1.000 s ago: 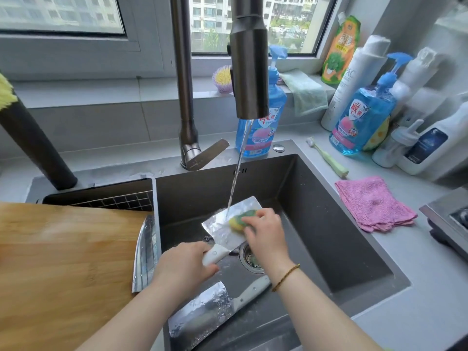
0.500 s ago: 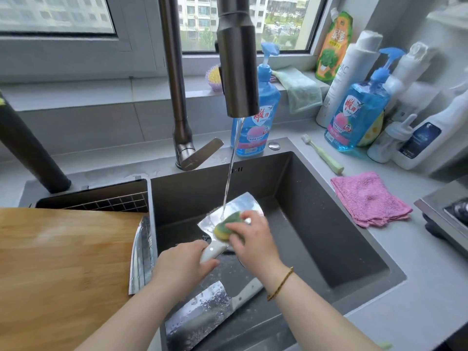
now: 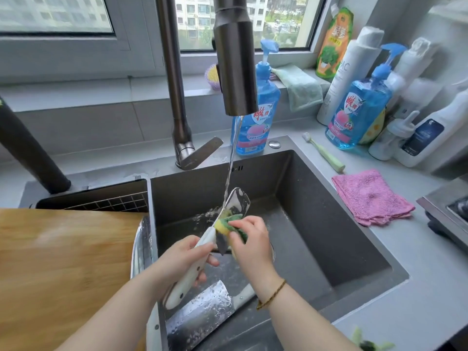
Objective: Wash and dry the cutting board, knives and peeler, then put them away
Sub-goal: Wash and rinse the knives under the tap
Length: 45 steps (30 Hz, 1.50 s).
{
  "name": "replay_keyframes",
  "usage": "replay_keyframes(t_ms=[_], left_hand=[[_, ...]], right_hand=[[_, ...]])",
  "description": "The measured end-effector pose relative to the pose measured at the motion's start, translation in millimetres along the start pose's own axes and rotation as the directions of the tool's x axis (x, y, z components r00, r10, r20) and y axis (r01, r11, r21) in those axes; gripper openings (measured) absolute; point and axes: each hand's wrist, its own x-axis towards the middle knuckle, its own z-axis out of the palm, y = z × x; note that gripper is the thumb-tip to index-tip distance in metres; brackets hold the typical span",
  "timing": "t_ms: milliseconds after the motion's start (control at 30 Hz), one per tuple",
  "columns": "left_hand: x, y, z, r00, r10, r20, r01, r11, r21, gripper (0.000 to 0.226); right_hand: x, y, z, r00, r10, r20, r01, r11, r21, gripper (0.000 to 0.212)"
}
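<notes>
**A:** Position of the knife being washed?

**B:** Over the middle of the dark grey sink [image 3: 316,224], under a thin stream from the dark metal tap spout [image 3: 235,72]. It is a broad steel cleaver with a white handle [image 3: 238,201], blade tilted up and away, seen nearly edge-on.

**A:** Hands?

**B:** The left hand [image 3: 182,259] is curled round the white handle, thumb on top, fingers wrapped beneath. The right hand [image 3: 253,247] pinches a yellow-and-green sponge [image 3: 225,225] against the blade near its heel, fingers bent. I cannot tell which way the cutting edge faces.

**A:** How will it handle?

**B:** My judgement is that it is rigid, blade-heavy and wet, so likely slippery. Take hold at the handle only, in a full wrap close to the blade. The sponge is soft and should fold over the spine, not the edge.

**A:** Other task things?

**B:** A second wet steel cleaver [image 3: 202,310], also white-handled, lies flat on the sink floor at the near-left corner, beaded with water. Lift it by the handle, since a flat blade on a wet floor gives poor purchase. A light wooden cutting board [image 3: 63,274] lies at the sink's left edge. It looks stiff and heavy, a two-hand lift by its sides. The peeler is not in view.

**A:** Drying?

**B:** Not yet begun, I judge. A pink terry cloth [image 3: 372,196] lies on the desk by the sink's right edge.
</notes>
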Motion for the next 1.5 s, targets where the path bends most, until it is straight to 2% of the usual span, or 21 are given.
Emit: replay_keyframes(t_ms=[100,200,333,367,467,533,567,633,700,733,867,933,1000,1067,1233,1267,1367,1400,1433,1500], left_hand=[[-6,-1,-3,0.999,-0.024,0.039,0.029,0.989,-0.145,0.020],[-9,1,0,0.998,-0.038,0.046,0.043,0.992,-0.119,0.025],[-4,2,-6,0.999,-0.023,0.037,0.030,0.982,-0.185,0.026],[-4,0,-9,0.999,-0.022,0.045,0.030,0.982,-0.186,0.026],[-8,-4,-9,0.995,-0.011,0.098,0.027,0.986,-0.162,0.028],[-10,-6,-7,0.995,-0.001,0.104,0.018,0.986,-0.166,0.028],[-10,-6,-8,0.995,0.000,0.097,0.016,0.985,-0.172,0.028],[-8,-7,-11,0.998,0.002,0.065,0.011,0.980,-0.199,0.031],[-6,-7,-15,0.999,0.002,0.032,0.006,0.971,-0.239,0.033],[-6,-8,-15,1.000,0.002,0.028,0.005,0.966,-0.258,0.032],[-9,-8,-9,0.998,0.015,0.055,0.001,0.961,-0.278,0.026],[-7,-7,-9,0.999,0.022,0.048,-0.008,0.959,-0.282,0.033],[-5,-5,-11,0.999,0.024,0.023,-0.017,0.955,-0.298,0.038],[-4,-4,-12,1.000,0.026,0.005,-0.024,0.953,-0.301,0.036],[-6,-7,1,0.998,0.056,0.042,-0.039,0.943,-0.330,0.032],[-6,-7,1,0.997,0.058,0.043,-0.041,0.943,-0.331,0.034],[-3,-7,-4,0.998,0.050,0.040,-0.034,0.944,-0.328,0.039],[-3,-8,-5,0.998,0.045,0.044,-0.029,0.946,-0.322,0.038],[-4,-10,-5,0.998,0.041,0.051,-0.023,0.949,-0.313,0.035],[-7,-12,-1,0.996,0.038,0.077,-0.014,0.956,-0.292,0.032]], right_hand=[[28,1,-6,0.994,0.089,-0.070,-0.089,0.996,-0.002,0.025],[44,0,-17,0.979,0.169,-0.111,-0.170,0.985,-0.005,0.026],[24,-8,-9,0.994,0.005,0.106,0.008,0.993,-0.119,0.027],[26,-8,-11,0.993,0.001,0.117,0.015,0.991,-0.130,0.026],[56,-4,-27,0.991,0.129,-0.042,-0.133,0.985,-0.111,0.027],[62,-4,-35,0.977,0.192,-0.094,-0.202,0.973,-0.114,0.028],[58,-4,-33,0.983,0.172,-0.060,-0.179,0.974,-0.142,0.028],[36,-8,-22,0.993,0.058,0.105,-0.039,0.983,-0.181,0.027],[17,-12,-14,0.967,-0.010,0.254,0.054,0.985,-0.166,0.027],[18,-12,-15,0.967,-0.006,0.253,0.050,0.984,-0.170,0.026],[51,-3,-32,0.985,0.172,-0.008,-0.171,0.973,-0.152,0.025],[44,-4,-31,0.989,0.141,0.035,-0.133,0.977,-0.166,0.025],[20,-8,-22,0.986,0.029,0.162,-0.003,0.987,-0.163,0.026],[0,-11,-16,0.974,-0.032,0.222,0.067,0.986,-0.152,0.026],[30,-5,-28,0.994,0.110,-0.017,-0.111,0.980,-0.166,0.025],[28,-7,-28,0.996,0.088,0.006,-0.085,0.977,-0.193,0.026],[8,-16,-20,0.972,-0.074,0.223,0.127,0.964,-0.236,0.027],[8,-18,-21,0.967,-0.080,0.241,0.137,0.963,-0.231,0.027],[17,-17,-23,0.978,-0.048,0.202,0.094,0.969,-0.228,0.026],[45,-12,-30,0.997,0.077,0.023,-0.071,0.978,-0.194,0.027]])
